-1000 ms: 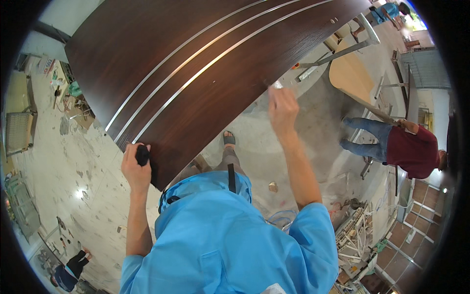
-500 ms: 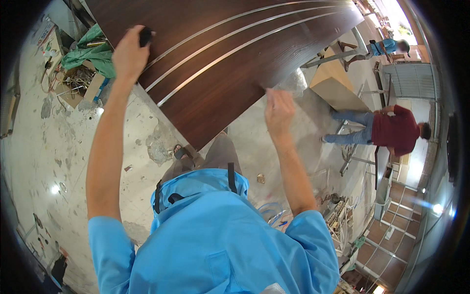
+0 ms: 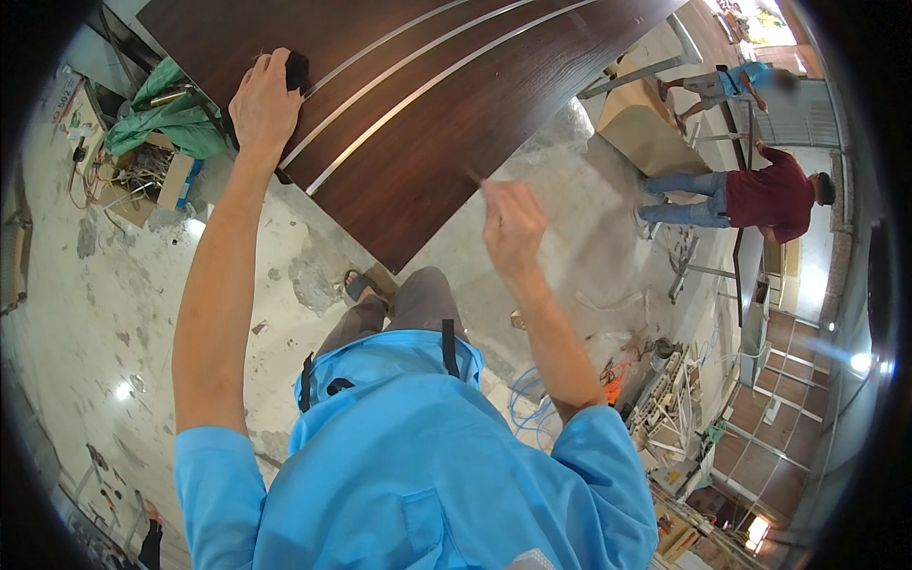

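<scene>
A dark brown wood-grain panel (image 3: 408, 180) with several narrow silver strips lies in front of me, one corner pointing toward my legs. At its left side, my left hand (image 3: 264, 106) is closed round a small black thing (image 3: 297, 72), soft-looking and dark, against the panel's face. I cannot make out what kind of thing it is. Close to the near right edge of the panel is my right hand (image 3: 514, 226), its fingers pinched together. What those fingers hold, if anything, is blurred at the tips.
On the left, an open cardboard box (image 3: 152, 180) of scraps stands beside green cloth (image 3: 171, 119). A person in a maroon shirt (image 3: 768, 195) and another in a blue shirt (image 3: 746, 81) are at the right. Blue hose (image 3: 527, 404) and piled scraps (image 3: 674, 399) lie on the floor.
My right hand has moved left and slightly down along the panel edge. The view has shifted a little over the panel. The person in maroon now has an arm stretched out.
</scene>
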`<action>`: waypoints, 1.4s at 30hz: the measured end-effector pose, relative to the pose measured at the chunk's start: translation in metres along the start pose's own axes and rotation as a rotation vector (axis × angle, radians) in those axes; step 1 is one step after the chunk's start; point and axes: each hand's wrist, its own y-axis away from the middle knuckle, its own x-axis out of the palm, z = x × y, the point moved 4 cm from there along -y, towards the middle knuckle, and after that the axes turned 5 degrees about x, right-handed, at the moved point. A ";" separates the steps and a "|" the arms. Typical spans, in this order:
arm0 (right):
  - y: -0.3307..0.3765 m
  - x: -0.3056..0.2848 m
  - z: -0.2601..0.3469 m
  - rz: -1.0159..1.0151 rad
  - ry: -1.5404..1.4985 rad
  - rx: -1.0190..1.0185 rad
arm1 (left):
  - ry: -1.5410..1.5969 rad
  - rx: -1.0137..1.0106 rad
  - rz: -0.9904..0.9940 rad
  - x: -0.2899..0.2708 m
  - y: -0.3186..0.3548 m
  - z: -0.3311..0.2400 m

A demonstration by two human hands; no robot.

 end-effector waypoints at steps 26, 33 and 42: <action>-0.005 -0.004 0.005 -0.002 0.004 -0.032 | -0.021 -0.015 -0.014 -0.002 -0.002 -0.002; 0.009 -0.001 -0.007 0.074 0.066 -0.019 | -0.015 -0.059 0.036 -0.004 -0.001 0.000; -0.042 -0.012 -0.046 -0.020 0.156 0.057 | -0.013 -0.071 0.050 -0.005 -0.001 0.000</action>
